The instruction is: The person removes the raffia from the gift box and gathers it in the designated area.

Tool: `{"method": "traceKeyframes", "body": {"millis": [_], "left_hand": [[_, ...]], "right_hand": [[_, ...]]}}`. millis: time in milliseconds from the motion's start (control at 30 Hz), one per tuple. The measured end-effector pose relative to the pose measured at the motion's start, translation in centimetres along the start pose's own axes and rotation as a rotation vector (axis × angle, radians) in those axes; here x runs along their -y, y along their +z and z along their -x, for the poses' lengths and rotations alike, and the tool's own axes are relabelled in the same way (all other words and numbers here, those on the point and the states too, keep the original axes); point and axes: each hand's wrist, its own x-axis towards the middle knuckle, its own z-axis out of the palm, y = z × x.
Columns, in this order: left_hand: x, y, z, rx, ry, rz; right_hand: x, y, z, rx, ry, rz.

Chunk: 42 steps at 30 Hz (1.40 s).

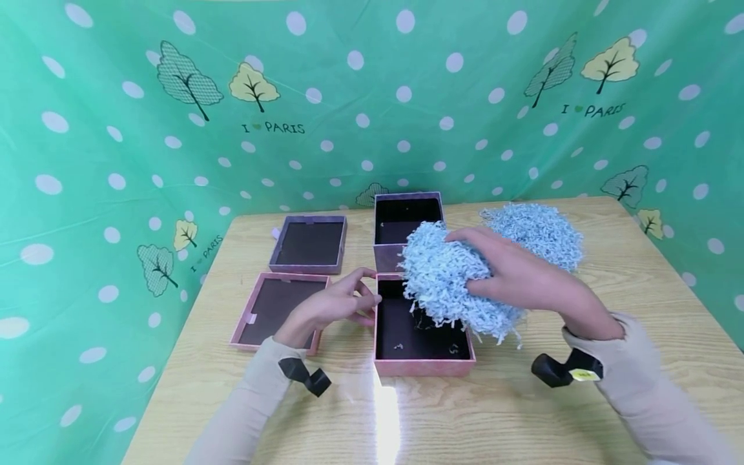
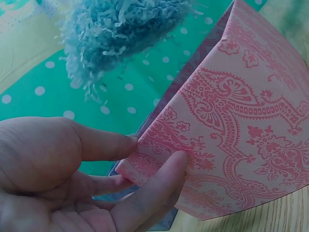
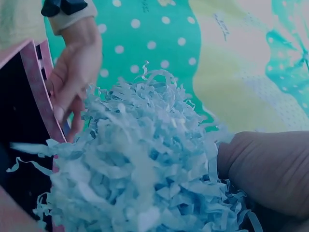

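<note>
My right hand (image 1: pixel 514 274) grips a large clump of light blue shredded paper (image 1: pixel 438 271), raised over the right side of a pink box (image 1: pixel 424 368). In the right wrist view, the clump (image 3: pixel 140 164) hides most of the fingers. A few paper scraps lie on the box's black inside. At the box's left wall, my left hand (image 1: pixel 337 300) holds the edge near the far corner. Seen from the left wrist, the thumb of this hand (image 2: pixel 58 169) is at the rim and a finger lies against the pink patterned outer wall (image 2: pixel 231 111).
Behind the pink box stands a purple box (image 1: pixel 389 258) with a black inside. To the left lie a pink lid (image 1: pixel 247 323) and a purple lid (image 1: pixel 343 242), insides up. A second blue paper pile (image 1: pixel 543 232) sits at back right. A green dotted cloth (image 1: pixel 349 116) hangs behind the table.
</note>
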Motion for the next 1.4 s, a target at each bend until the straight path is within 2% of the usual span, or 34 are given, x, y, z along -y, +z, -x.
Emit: {"method": "traceKeyframes", "body": {"millis": [200,400,633,833,1100,1400], "left_hand": [[0.1,0.0,0.1,-0.008,0.005,0.002],[0.1,0.1,0.1,-0.015,-0.005,-0.004],[0.1,0.0,0.1,-0.018,-0.013,-0.012],[0.0,0.0,0.0,-0.017,-0.017,-0.007],[0.0,0.0,-0.1,-0.005,-0.013,-0.009],[-0.1,0.0,-0.1,-0.013,-0.019,-0.014]], "right_hand": [[-1.7,-1.3,1.7,-0.049,0.053,-0.025],[-4.2,-1.5,3.4,-0.093,0.118,-0.042],[-7.2,-0.9,5.3,-0.108,0.2,-0.067],[-9.3,-0.1,6.9,-0.124,0.225,-0.076],[-11.6,1.0,8.4,-0.113,0.293,-0.078],[-13.4,2.0,9.6,-0.091,0.334,-0.058]]}}
